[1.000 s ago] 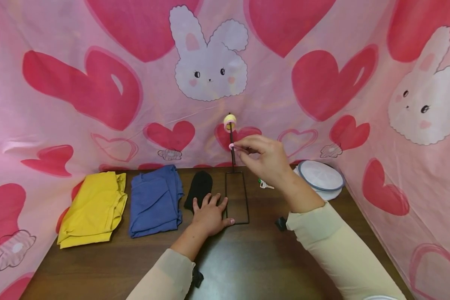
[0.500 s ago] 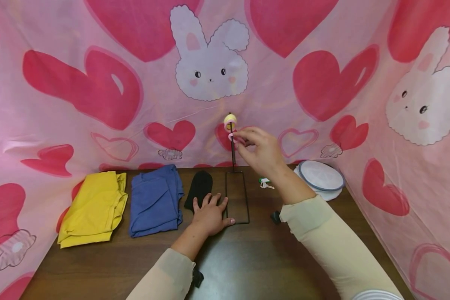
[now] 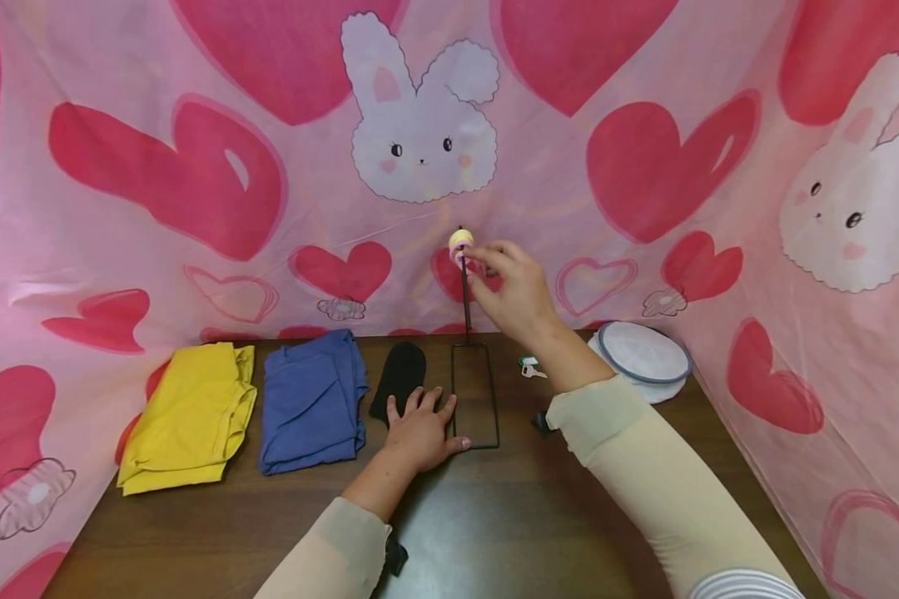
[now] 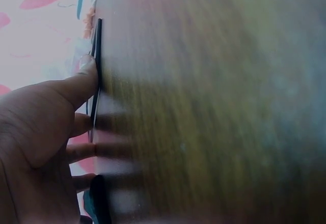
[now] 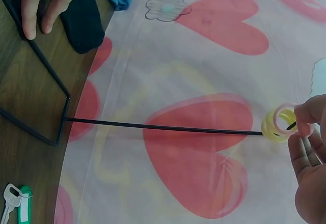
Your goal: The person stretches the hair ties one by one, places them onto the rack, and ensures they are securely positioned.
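Observation:
A black wire stand (image 3: 497, 399) has a rectangular base flat on the table and a thin rod (image 5: 168, 128) reaching up from its back edge. Several yellow rings (image 5: 268, 126) hang near the rod's tip, with pink beside them. My right hand (image 3: 515, 291) pinches a small pink ring (image 5: 283, 113) between thumb and forefinger, right at the yellow rings and overlapping the rod's tip. My left hand (image 3: 419, 433) lies with fingers spread and straight, its thumb across the base's near left corner. Its fingertips touch the near end of a black sock (image 3: 404, 366).
Left of the sock lie a folded blue cloth (image 3: 310, 403) and a folded yellow cloth (image 3: 187, 416). A key (image 3: 533, 372) with a green tag is right of the stand. Behind the right forearm sits a round white fabric thing (image 3: 644, 353) with blue edging. A heart-printed pink curtain (image 3: 539, 166) surrounds the table.
My right hand has moved upward along the rod with the pink ring, bringing it from below up to the yellow rings. My left hand has stayed in place.

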### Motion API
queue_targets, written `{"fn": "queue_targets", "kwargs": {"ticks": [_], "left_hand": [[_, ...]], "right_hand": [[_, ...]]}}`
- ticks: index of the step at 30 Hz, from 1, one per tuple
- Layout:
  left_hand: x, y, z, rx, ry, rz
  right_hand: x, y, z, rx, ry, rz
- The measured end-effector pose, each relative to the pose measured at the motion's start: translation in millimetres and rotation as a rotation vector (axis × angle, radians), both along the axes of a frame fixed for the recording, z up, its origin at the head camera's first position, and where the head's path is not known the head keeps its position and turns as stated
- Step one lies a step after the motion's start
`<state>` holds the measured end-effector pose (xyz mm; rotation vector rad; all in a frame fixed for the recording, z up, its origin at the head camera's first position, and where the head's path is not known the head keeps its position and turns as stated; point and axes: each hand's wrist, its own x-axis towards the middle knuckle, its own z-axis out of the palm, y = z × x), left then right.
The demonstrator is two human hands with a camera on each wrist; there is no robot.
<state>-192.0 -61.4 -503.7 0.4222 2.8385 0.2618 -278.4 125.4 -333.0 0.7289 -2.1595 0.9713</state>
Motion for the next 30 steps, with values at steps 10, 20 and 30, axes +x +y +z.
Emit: {"fn": "queue_targets", "kwargs": {"ticks": [10,20,30], "left_hand": [[1.0,1.3,-0.6,-0.002,-0.005,0.006],[1.0,1.3,-0.8,-0.008,0.001,0.006],[2.2,1.1,1.1,-0.003,0.006,0.000]], "right_hand": [[-9.0,-0.9,-0.6,-0.023,-0.043,0.009],[-0.9,7.0,-1.0,-0.026,-0.041,0.024],[22.6,24.5,-10.2,-0.013,-0.014,0.077]]}}
